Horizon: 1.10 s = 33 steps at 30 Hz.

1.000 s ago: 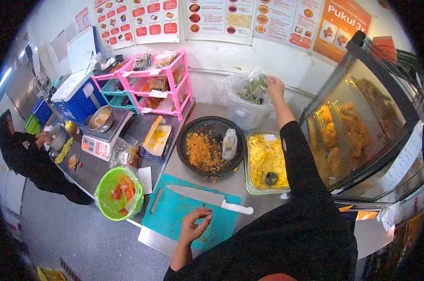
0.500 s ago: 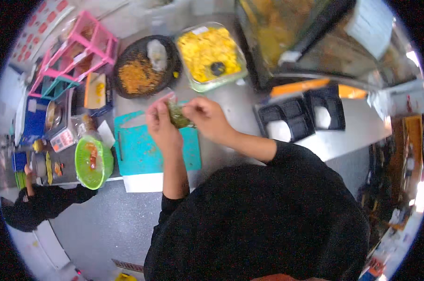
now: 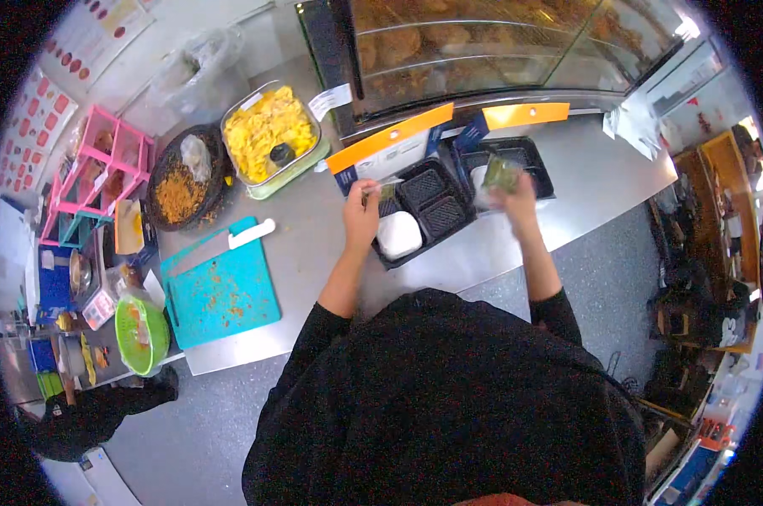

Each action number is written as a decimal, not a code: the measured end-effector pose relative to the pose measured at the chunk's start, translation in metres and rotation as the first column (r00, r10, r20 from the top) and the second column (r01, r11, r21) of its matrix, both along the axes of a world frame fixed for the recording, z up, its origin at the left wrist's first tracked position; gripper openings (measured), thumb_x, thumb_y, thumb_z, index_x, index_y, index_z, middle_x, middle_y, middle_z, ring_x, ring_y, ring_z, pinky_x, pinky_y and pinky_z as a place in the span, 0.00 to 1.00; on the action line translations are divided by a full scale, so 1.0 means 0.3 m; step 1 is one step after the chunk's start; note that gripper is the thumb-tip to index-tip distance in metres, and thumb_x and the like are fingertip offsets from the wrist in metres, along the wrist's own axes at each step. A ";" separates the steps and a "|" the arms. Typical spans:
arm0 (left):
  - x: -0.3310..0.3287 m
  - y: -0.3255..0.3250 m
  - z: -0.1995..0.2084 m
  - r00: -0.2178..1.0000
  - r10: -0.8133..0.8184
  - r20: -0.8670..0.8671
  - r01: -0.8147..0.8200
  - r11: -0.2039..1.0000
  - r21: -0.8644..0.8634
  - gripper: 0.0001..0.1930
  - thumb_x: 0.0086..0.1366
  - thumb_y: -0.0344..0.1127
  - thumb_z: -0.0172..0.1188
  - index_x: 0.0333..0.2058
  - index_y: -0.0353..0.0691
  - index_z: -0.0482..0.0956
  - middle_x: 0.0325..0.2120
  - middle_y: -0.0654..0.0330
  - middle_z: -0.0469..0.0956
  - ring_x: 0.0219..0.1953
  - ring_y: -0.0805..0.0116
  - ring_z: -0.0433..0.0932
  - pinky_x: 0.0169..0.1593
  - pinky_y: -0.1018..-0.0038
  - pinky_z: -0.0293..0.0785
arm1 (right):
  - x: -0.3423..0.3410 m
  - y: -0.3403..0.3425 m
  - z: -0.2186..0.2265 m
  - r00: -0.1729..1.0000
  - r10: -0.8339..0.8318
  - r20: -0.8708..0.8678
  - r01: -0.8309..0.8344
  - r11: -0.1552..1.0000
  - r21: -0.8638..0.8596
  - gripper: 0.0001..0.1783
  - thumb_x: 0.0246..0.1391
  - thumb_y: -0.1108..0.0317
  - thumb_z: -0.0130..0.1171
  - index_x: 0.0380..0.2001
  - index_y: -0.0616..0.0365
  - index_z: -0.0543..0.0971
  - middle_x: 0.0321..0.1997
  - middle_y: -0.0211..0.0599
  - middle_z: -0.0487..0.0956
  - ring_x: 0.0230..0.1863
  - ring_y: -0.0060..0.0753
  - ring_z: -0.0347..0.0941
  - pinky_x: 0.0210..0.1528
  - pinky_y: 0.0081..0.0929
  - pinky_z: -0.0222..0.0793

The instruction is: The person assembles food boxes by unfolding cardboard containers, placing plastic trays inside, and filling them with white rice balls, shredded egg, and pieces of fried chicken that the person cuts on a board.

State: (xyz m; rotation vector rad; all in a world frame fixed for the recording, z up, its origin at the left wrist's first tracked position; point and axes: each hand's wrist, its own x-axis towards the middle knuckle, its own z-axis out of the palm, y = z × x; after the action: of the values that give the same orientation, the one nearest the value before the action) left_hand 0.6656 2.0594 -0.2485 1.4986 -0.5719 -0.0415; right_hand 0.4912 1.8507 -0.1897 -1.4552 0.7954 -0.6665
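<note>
Two black compartment trays are side by side on the steel counter. My left hand (image 3: 362,218) is over the nearer black tray (image 3: 439,202), its fingers pinched on a small clear packet (image 3: 388,191) with green contents, partly hidden. A smooth white mound (image 3: 399,234) fills that tray's front left compartment. Above the farther black tray (image 3: 526,162), my right hand (image 3: 516,202) grips a small green packet (image 3: 503,174); this hand is slightly blurred. Part of a white mound (image 3: 481,187) shows beside it in the tray.
Left of the trays lies a turquoise cutting board (image 3: 225,304) with crumbs and a white-handled knife (image 3: 251,234). Behind it are a tub of yellow pieces (image 3: 272,135) and a dark bowl of orange shreds (image 3: 179,192). A glass case (image 3: 483,51) borders the back. Another person (image 3: 95,417) is far left.
Both hands have moved right, from above the cutting board to the black trays. They have separated, each with a green packet. My view has shifted right too.
</note>
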 end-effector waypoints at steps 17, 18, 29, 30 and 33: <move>0.089 0.048 -0.130 0.683 -0.386 0.620 -0.210 0.709 0.673 0.12 0.52 0.30 0.45 0.36 0.41 0.72 0.37 0.55 0.73 0.41 0.57 0.71 0.44 0.66 0.67 | 0.260 -0.452 -0.191 0.827 -0.250 -0.503 -0.524 -0.017 -0.852 0.09 0.42 0.69 0.48 0.24 0.57 0.76 0.29 0.42 0.76 0.31 0.40 0.74 0.30 0.36 0.70; 0.100 0.077 -0.152 0.669 -0.420 0.613 -0.204 0.690 0.695 0.13 0.52 0.30 0.44 0.38 0.42 0.72 0.39 0.55 0.72 0.45 0.57 0.68 0.48 0.67 0.65 | 0.259 -0.418 -0.169 0.838 -0.184 -0.513 -0.510 0.070 -0.857 0.09 0.41 0.69 0.48 0.29 0.54 0.75 0.31 0.41 0.75 0.33 0.41 0.72 0.31 0.37 0.69; 0.089 0.041 0.047 0.625 -0.632 0.457 -0.042 0.558 0.829 0.12 0.52 0.39 0.53 0.31 0.38 0.76 0.45 0.54 0.65 0.48 0.58 0.64 0.46 0.67 0.67 | 0.217 -0.443 -0.208 0.918 0.037 -0.395 -0.392 0.242 -0.888 0.09 0.37 0.73 0.51 0.27 0.57 0.72 0.33 0.43 0.70 0.37 0.48 0.67 0.36 0.38 0.66; 0.090 0.038 0.051 0.640 -0.637 0.431 -0.029 0.540 0.841 0.13 0.52 0.41 0.54 0.31 0.38 0.76 0.46 0.54 0.65 0.49 0.58 0.64 0.46 0.67 0.68 | 0.211 -0.456 -0.215 0.874 0.061 -0.483 -0.481 0.259 -0.837 0.07 0.36 0.73 0.51 0.25 0.57 0.73 0.33 0.43 0.70 0.37 0.48 0.67 0.37 0.37 0.67; 0.113 0.050 -0.004 0.646 -0.647 0.404 -0.077 0.471 0.879 0.12 0.56 0.38 0.49 0.36 0.40 0.74 0.47 0.56 0.64 0.49 0.59 0.65 0.45 0.67 0.69 | 0.205 -0.456 -0.205 0.878 0.199 -0.436 -0.472 0.202 -0.858 0.07 0.38 0.75 0.50 0.24 0.54 0.75 0.33 0.43 0.70 0.38 0.46 0.69 0.35 0.37 0.69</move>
State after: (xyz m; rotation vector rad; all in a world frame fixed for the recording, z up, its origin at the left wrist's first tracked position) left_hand 0.6996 2.0746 -0.2496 2.3770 -1.6874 -0.0362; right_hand 0.5527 1.7140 -0.2513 -2.8136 0.0783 -0.6346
